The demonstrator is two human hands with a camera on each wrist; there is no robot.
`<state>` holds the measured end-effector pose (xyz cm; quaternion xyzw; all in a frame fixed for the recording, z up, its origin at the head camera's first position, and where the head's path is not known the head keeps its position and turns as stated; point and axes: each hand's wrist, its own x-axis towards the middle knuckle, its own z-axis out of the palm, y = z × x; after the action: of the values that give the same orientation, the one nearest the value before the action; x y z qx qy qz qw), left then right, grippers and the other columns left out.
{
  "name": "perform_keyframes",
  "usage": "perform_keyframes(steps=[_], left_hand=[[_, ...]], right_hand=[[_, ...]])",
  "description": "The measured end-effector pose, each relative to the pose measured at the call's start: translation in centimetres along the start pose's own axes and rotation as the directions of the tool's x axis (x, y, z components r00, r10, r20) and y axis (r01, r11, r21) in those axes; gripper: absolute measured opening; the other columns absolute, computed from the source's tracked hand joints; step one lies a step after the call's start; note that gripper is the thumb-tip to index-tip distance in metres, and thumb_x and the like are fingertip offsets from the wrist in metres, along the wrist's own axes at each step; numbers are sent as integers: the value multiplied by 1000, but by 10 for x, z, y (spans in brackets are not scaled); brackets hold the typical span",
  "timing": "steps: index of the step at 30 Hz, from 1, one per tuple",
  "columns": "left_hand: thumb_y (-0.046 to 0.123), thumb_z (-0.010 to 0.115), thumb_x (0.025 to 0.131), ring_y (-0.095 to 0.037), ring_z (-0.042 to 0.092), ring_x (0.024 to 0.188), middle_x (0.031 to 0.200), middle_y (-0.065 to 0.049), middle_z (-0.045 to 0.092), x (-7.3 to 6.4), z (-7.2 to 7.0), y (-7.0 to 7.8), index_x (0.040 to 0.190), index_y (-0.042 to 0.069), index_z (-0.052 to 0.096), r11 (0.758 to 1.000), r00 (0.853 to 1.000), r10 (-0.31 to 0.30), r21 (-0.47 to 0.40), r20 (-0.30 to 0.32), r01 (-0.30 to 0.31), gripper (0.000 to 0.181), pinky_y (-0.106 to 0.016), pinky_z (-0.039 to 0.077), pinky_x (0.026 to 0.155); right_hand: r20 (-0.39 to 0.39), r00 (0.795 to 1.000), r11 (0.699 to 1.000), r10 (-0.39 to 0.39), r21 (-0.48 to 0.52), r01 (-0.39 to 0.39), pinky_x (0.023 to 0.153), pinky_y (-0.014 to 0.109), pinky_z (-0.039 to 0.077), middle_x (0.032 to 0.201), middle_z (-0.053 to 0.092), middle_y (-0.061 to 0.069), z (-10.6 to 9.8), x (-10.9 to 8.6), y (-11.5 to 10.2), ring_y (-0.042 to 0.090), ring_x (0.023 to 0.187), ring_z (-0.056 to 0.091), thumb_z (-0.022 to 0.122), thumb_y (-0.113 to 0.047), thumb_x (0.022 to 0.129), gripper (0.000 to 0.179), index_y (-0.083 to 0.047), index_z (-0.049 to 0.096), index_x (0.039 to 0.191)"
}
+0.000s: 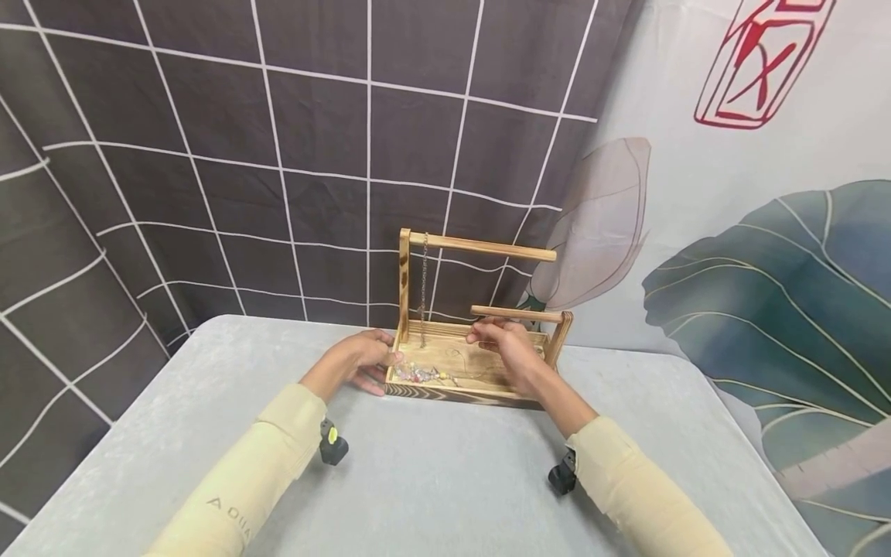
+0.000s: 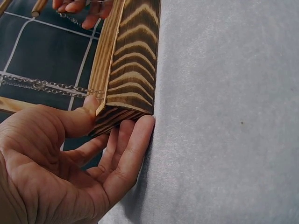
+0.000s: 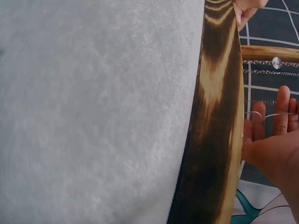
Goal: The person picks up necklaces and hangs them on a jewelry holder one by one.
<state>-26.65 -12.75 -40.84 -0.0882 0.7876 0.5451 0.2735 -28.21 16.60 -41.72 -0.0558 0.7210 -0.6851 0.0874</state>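
Wooden jewellery stand (image 1: 459, 396) on grey-covered bench (image 1: 445, 480), left hand (image 1: 365, 360) with fingers gripping its end, right hand (image 1: 511, 348) with fingers pinching thin silvery strand (image 3: 275, 115), beaded jewellery (image 1: 425, 375) in tray.

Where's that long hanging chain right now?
In the head view, the chain hangs near the left end of the taller wooden bar, beside its post, and appears just above the beads.
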Motion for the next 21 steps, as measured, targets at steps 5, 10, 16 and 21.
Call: perform_keyframes(steps=[5,10,16,21], left_hand=[[17,66,114,-33,76,106,112,-17,71,0,0,-1,163,5,41,1000,1000,3,3,4,-3,56,-49,77,87],[17,66,114,-34,76,108,114,-18,71,-2,1,1,163,5,41,1000,1000,6,2,4,-6,57,-49,77,88],[14,66,114,-35,77,107,113,-18,71,-2,2,3,164,4,40,1000,1000,6,-5,2,-6,57,-50,77,88],[13,64,114,-33,77,101,110,-18,71,-1,3,3,165,3,38,1000,1000,5,9,3,-5,58,-49,77,86]], right_hand=[[-24,999,997,-45,-63,44,104,26,64,89,78,-9,-2,-4,-2,7,95,76,60,-13,113,29,12,68,126],[-16,998,997,-62,-41,62,86,22,69,88,77,-8,-6,-13,-8,8,86,75,58,-10,114,24,11,69,120],[14,999,993,-48,-104,49,81,22,69,88,77,-6,-7,-27,-18,10,84,74,59,-14,115,21,3,72,115],[42,999,993,-31,-110,35,82,23,70,88,78,-6,-6,-35,-26,10,85,76,60,-12,115,21,5,73,116]])
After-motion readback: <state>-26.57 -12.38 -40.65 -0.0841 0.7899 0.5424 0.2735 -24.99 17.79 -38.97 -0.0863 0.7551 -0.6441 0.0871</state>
